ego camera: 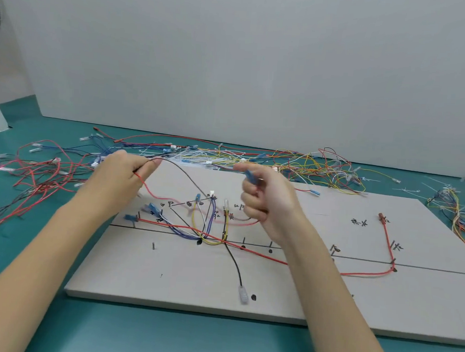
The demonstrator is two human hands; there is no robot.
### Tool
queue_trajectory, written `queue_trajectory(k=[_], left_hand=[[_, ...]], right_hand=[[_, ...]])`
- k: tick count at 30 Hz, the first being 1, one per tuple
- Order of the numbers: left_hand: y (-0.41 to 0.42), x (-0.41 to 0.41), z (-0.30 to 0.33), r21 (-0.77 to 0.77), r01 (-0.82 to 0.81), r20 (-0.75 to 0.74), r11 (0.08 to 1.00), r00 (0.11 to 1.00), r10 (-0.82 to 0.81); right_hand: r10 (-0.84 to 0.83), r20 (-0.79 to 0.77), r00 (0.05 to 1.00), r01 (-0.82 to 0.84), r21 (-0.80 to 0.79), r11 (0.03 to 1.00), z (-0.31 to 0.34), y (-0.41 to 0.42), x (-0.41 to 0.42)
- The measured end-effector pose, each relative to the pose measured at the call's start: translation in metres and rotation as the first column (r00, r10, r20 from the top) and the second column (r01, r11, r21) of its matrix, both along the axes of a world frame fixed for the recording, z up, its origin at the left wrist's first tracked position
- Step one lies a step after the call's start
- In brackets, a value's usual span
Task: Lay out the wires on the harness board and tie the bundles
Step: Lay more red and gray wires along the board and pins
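Observation:
A grey harness board point(313, 297) lies flat on the green surface, marked with lines, pegs and handwritten labels. Red, black, yellow, white and purple wires are routed across its middle; one long red wire point(262, 253) runs right to a red terminal. Above the board's left part, my left hand point(122, 174) pinches a red wire point(150, 191) and a brown wire point(185, 174) at their ends. My right hand point(262, 196) hovers over the centre, fist closed on those wires' other ends, a blue connector point(251, 176) sticking out at the thumb. The red wire sags between both hands.
Loose wire piles surround the board: red and black ones point(35, 174) at left, white cable ties and mixed wires point(200, 156) behind it, yellow and orange tangles point(327, 168) at back right, more point(463, 214) at the right edge. A grey wall stands behind.

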State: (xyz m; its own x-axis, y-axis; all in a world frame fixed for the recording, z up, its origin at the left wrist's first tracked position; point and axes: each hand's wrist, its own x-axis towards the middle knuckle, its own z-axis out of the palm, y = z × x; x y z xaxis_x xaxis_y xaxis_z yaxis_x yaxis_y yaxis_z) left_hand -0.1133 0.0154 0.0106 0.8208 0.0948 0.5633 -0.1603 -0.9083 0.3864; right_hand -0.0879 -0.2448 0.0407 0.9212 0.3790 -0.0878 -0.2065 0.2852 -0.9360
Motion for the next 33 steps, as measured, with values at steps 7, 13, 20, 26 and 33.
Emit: queue_trajectory(k=[7,13,20,26,33], left_hand=[[-0.011,0.000,-0.003,0.065,0.031,0.038,0.997,0.999,-0.033],[-0.019,0.002,-0.006,0.017,0.047,0.057,0.999,0.997,-0.048],[0.004,0.000,-0.002,-0.080,-0.114,0.032,0.990,0.993,0.117],[0.026,-0.004,0.000,-0.040,-0.254,-0.204,0.966,0.949,0.241],[0.049,-0.007,0.000,-0.026,-0.435,-0.308,0.900,0.860,0.407]], right_hand=[[0.275,0.448,0.850,0.074,-0.620,0.782,-0.014,0.060,-0.036],[0.305,0.299,0.904,-0.101,-0.543,0.833,-0.021,0.091,-0.046],[0.201,0.217,0.955,-0.119,-0.338,0.934,-0.006,0.086,-0.042],[0.072,0.156,0.985,-0.077,0.026,0.997,0.013,0.053,-0.025],[-0.077,0.134,0.988,0.040,0.261,0.965,0.028,0.014,-0.008]])
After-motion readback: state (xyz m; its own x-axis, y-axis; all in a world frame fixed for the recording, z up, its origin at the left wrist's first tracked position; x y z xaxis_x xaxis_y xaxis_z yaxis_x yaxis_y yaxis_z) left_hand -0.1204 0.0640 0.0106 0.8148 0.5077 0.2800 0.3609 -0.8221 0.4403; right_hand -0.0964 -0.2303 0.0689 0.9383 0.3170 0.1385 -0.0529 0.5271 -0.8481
